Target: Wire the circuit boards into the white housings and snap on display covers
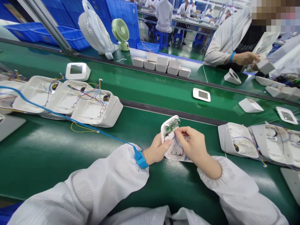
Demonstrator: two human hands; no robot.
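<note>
My left hand grips a white plastic front cover by its left side, thumb across the inner face. A green circuit board sits on that cover, which is tilted up. With fingertips pinched at the board's lower edge, my right hand holds what seems to be a wire plug, mostly hidden by the fingers. Below it, an open white housing with wires inside rests on the green bench, partly covered by my right hand. A blue strap circles my left wrist.
White housings with loose wires line the left; more housings stand at right. A blue cord crosses the bench to my wrist. A screen unit lies on the green belt. Opposite, a co-worker's hand holds a white part.
</note>
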